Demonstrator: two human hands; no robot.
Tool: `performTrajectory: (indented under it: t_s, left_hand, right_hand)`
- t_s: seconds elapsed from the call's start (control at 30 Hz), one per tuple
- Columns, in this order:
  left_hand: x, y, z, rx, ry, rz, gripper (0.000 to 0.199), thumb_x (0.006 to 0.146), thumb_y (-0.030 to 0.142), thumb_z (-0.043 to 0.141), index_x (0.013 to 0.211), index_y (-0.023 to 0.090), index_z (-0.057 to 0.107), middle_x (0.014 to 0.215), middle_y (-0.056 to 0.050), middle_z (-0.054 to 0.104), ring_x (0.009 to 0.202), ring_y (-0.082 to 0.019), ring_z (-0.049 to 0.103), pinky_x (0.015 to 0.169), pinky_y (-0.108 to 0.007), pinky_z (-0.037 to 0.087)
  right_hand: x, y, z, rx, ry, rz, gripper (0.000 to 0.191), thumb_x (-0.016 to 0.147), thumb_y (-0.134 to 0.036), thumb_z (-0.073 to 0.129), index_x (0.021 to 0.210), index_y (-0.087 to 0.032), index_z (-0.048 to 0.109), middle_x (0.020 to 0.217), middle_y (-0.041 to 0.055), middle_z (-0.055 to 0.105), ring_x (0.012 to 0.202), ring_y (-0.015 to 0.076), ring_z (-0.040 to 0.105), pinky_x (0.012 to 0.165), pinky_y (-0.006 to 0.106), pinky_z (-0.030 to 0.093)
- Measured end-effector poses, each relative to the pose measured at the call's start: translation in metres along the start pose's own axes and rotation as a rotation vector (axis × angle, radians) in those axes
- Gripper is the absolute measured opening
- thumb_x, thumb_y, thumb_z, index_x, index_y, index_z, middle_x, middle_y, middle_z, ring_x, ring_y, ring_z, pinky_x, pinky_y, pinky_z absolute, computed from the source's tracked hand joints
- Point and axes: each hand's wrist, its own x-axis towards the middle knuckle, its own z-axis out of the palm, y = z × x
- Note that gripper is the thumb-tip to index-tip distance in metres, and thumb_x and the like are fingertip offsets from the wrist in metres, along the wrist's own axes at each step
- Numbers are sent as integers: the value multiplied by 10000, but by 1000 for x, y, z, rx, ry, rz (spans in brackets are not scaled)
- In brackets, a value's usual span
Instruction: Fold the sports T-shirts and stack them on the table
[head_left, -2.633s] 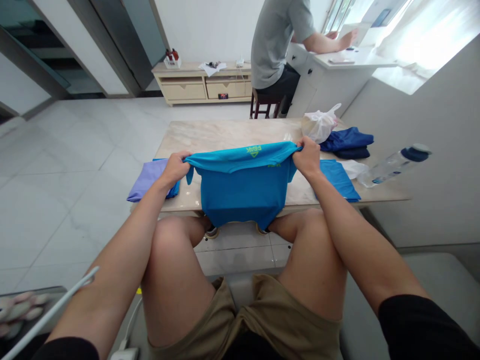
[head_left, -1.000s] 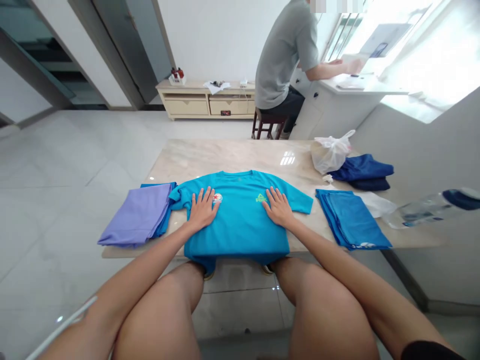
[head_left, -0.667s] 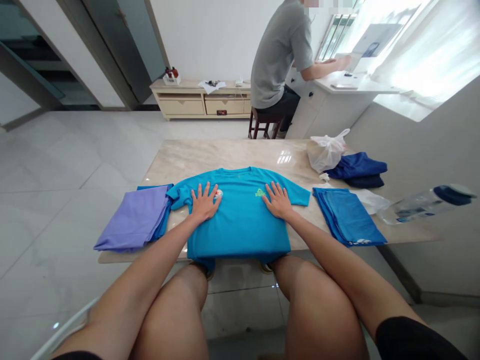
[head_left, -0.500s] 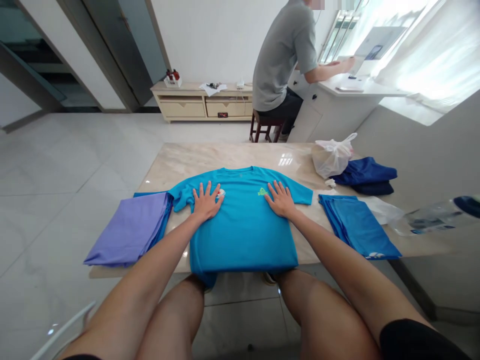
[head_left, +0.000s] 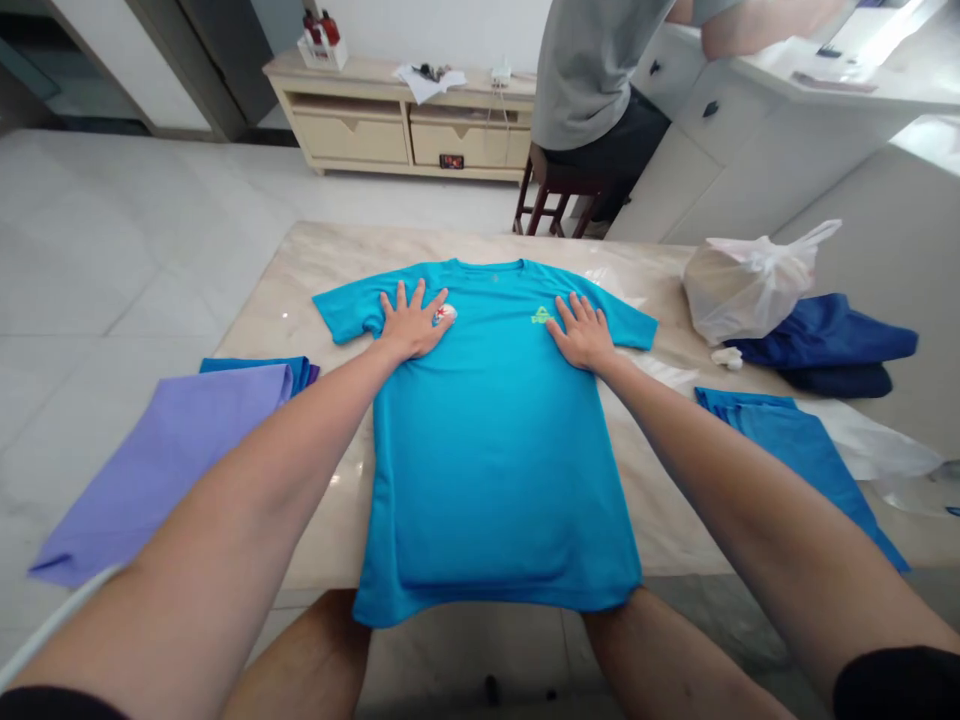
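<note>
A bright blue T-shirt (head_left: pixel 495 450) lies front side up across the table, neck at the far side and hem hanging over the near edge by my legs. My left hand (head_left: pixel 412 325) rests flat on its chest beside a round red-and-white badge, fingers spread. On the other side of the chest, my right hand (head_left: pixel 581 332) presses flat next to a small yellow-green logo, fingers also apart. Both sleeves stick out sideways. Left of the shirt is a folded purple garment (head_left: pixel 165 450) on a blue one; to the right lies a folded blue garment (head_left: pixel 802 450).
A tied white plastic bag (head_left: pixel 742 290) and dark blue clothing (head_left: pixel 832 335) sit at the marble table's (head_left: pixel 300 250) right. Beyond it, a person in a grey shirt (head_left: pixel 585 80) sits on a dark stool (head_left: pixel 555 180), near a low wooden cabinet (head_left: pixel 352 135).
My hands have pushed the shirt away from me, smoothing it, and its left sleeve now lies straighter. More of its lower front shows. The view has tilted down and come closer.
</note>
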Motion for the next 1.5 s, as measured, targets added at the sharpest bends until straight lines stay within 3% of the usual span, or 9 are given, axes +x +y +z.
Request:
performTrajectory:
  t_s: [0.23, 0.4, 0.53, 0.63, 0.77, 0.97, 1.13, 1.33, 1.5]
  left_hand:
    - [47, -10, 1, -24, 12, 37, 836, 1103, 742, 246, 1838, 343, 233, 1942, -86, 105, 1775, -475, 21, 1358, -804, -7]
    - [30, -3, 3, 46, 134, 62, 754, 1147, 543, 232, 1824, 218, 301, 1928, -134, 160, 1780, -422, 67, 1383, -756, 1]
    - [-40, 8, -9, 146, 133, 320, 706, 1138, 401, 334, 1777, 103, 367, 1896, -191, 255, 1763, -377, 182, 1419, -640, 95]
    - [-114, 11, -27, 251, 99, 449, 598, 1118, 324, 413, 1665, 109, 526, 1807, -229, 419, 1680, -388, 359, 1374, -599, 270]
    - [-208, 12, -50, 325, 30, 415, 402, 1083, 216, 461, 1423, 167, 669, 1491, -230, 653, 1387, -367, 623, 1103, -496, 534]
    - [-287, 17, -52, 164, -250, 302, 285, 1078, 353, 589, 1313, 197, 628, 1354, -184, 702, 1241, -346, 701, 978, -417, 547]
    - [-291, 7, -42, 107, -348, 276, 308, 956, 461, 772, 1115, 220, 663, 1196, -140, 775, 1077, -327, 748, 853, -357, 535]
    - [-272, -14, -39, 10, -444, 267, 274, 923, 487, 751, 839, 239, 670, 945, -84, 797, 930, -282, 742, 763, -326, 484]
    - [-268, -18, -36, -52, -520, 271, 354, 885, 575, 729, 796, 232, 714, 915, -93, 801, 880, -274, 710, 747, -340, 479]
  right_hand:
    - [44, 25, 8, -1, 13, -48, 841, 1145, -705, 180, 1854, -253, 209, 1925, 106, 163, 1773, 376, 161, 1394, 704, 180]
    - [32, 4, -3, -102, 50, -34, 793, 1171, -572, 198, 1816, -122, 296, 1885, 217, 249, 1754, 429, 190, 1376, 763, 118]
    - [-29, -30, -35, -153, 81, -213, 692, 1162, -427, 350, 1757, -75, 394, 1860, 244, 304, 1737, 417, 248, 1395, 667, 182]
    - [-89, -44, -66, -155, 7, -347, 611, 1138, -371, 466, 1685, -102, 509, 1792, 246, 431, 1629, 411, 450, 1338, 569, 358]
    - [-173, -48, -104, -80, -179, -362, 432, 1138, -265, 491, 1510, -136, 668, 1530, 218, 674, 1364, 335, 684, 1163, 423, 520]
    - [-267, -51, -119, -55, -417, -361, 287, 1092, -387, 704, 1288, -188, 769, 1354, 153, 774, 1138, 279, 766, 905, 306, 549]
    - [-291, -38, -112, -46, -506, -382, 449, 874, -418, 961, 1230, -206, 787, 1233, 107, 811, 1055, 270, 766, 748, 273, 496]
    - [-281, -24, -101, 33, -585, -329, 152, 935, -298, 866, 1055, -207, 853, 1060, 81, 837, 957, 245, 754, 711, 276, 453]
    - [-276, -19, -96, 99, -597, -350, 80, 903, -253, 858, 969, -215, 882, 1005, 68, 850, 921, 233, 756, 737, 273, 471]
